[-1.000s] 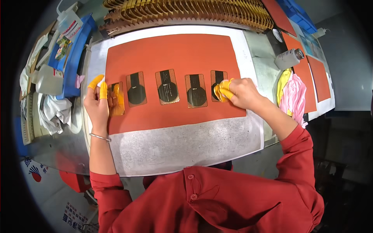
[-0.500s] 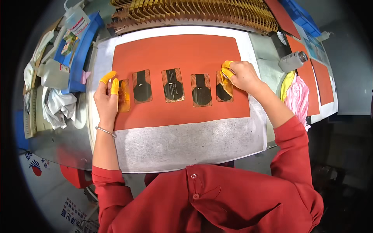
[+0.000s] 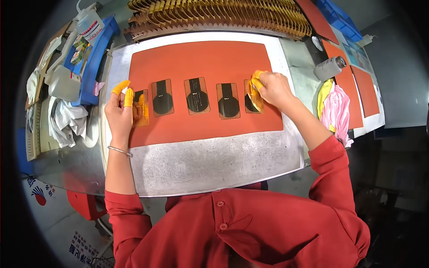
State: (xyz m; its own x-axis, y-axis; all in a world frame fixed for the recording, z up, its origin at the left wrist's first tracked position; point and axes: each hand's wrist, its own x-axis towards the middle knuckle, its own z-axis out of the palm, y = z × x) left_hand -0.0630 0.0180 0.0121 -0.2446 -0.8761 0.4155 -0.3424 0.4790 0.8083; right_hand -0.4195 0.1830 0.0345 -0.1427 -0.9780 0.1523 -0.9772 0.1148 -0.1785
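Note:
Several dark cards with gold-patterned borders lie in a row on the red-orange mat [image 3: 201,58]. My left hand [image 3: 119,111], in yellow finger cots, is closed at the upper left edge of the leftmost card [image 3: 141,109], which shines amber. At the other end, my right hand [image 3: 273,87] has its yellow-cotted fingers pinched at the upper right corner of the rightmost card [image 3: 248,103]; an amber sheen covers part of its face. Between my hands lie a left card [image 3: 162,98], a middle card [image 3: 196,97] and a right card [image 3: 229,102], untouched.
A rack of upright brown-gold slats [image 3: 214,20] stands behind the mat. To the left are a blue tray [image 3: 94,58], a plastic bottle [image 3: 65,85] and white cloth [image 3: 69,118]. A grey bottle [image 3: 330,68] and pink cloth [image 3: 336,109] sit to the right.
The view has shifted slightly, moving the right side leftward. Both hands remain at the same end cards. The amber sheen on the rightmost card has changed shape.

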